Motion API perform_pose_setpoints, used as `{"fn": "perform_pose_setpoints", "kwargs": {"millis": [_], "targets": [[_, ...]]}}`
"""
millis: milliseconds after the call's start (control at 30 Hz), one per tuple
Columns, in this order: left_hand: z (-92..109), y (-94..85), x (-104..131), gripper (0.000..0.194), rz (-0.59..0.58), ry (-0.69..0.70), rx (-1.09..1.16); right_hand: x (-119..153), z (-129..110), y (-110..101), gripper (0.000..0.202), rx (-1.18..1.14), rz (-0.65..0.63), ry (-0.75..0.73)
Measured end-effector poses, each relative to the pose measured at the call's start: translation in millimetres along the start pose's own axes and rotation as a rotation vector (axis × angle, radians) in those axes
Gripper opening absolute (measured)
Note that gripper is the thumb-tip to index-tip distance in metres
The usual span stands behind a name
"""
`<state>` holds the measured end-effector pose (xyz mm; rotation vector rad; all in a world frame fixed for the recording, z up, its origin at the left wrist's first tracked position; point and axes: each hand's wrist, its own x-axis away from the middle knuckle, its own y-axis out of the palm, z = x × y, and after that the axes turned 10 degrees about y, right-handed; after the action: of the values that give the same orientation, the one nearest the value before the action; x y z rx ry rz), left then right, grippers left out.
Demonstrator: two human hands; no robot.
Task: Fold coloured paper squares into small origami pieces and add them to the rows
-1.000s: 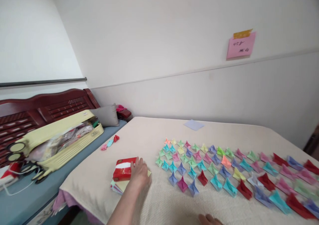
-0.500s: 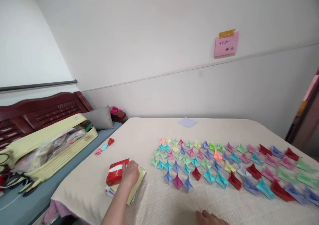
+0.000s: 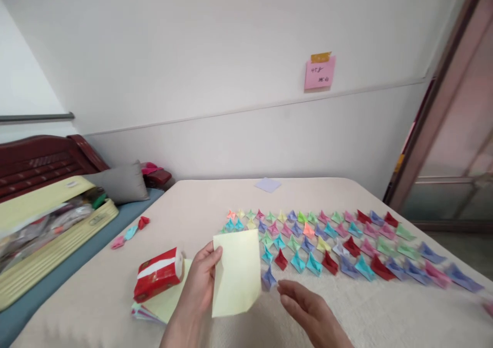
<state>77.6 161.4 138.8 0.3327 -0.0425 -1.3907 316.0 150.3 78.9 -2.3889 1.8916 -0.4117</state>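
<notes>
My left hand (image 3: 198, 284) pinches the left edge of a pale yellow sheet of paper (image 3: 236, 281), raised above the table and facing me. To its right, my right hand (image 3: 308, 307) is empty, with fingers extended and thumb apart, not touching the sheet. A stack of coloured paper (image 3: 174, 297) lies left of my left wrist, partly hidden behind it. On the stack rests a red soft packet (image 3: 162, 282) with a white band. Rows of small folded paper boats (image 3: 298, 262) in many colours spread behind and right of the sheet, which hides some of them.
A lilac paper sheet (image 3: 268, 184) lies at the table's far edge. Three small folded pieces (image 3: 131, 232) sit at the left. Beyond are a wooden bench (image 3: 34, 165), a grey cushion (image 3: 122, 183) and a yellow container (image 3: 73, 253). A pink note (image 3: 319, 73) is taped to the wall.
My left hand has left the stack and lifted a yellow sheet rightward to the middle. My right hand has risen further into view. The whole view has turned somewhat right.
</notes>
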Motion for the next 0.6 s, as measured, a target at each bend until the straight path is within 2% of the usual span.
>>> {"fn": "perform_pose_setpoints", "kwargs": {"millis": [33, 100, 167, 267, 400, 600], "targets": [[-2, 7.1, 2, 0.031, -0.038, -0.054, 0.151, 0, -2, -1, 0.042, -0.121, -0.018, 0.043], [-6, 18.3, 4, 0.030, -0.101, -0.133, 0.300, -1, -5, -3, 0.049, -0.323, -0.033, 0.135], [-10, 25.9, 7, 0.030, -0.148, -0.179, 0.351, -1, -6, -4, 0.050, -0.491, -0.041, 0.210], [-16, 33.6, 11, 0.026, -0.177, -0.214, 0.372, 0, -9, -7, 0.047, -0.664, -0.116, 0.244], [-24, 41.8, 13, 0.024, -0.155, -0.229, 0.362, 3, -12, -14, 0.032, -0.631, -0.167, 0.298], [-32, 49.0, 12, 0.017, -0.172, -0.249, 0.293, 2, -8, -20, 0.025, -0.560, 0.015, 0.257]]}}
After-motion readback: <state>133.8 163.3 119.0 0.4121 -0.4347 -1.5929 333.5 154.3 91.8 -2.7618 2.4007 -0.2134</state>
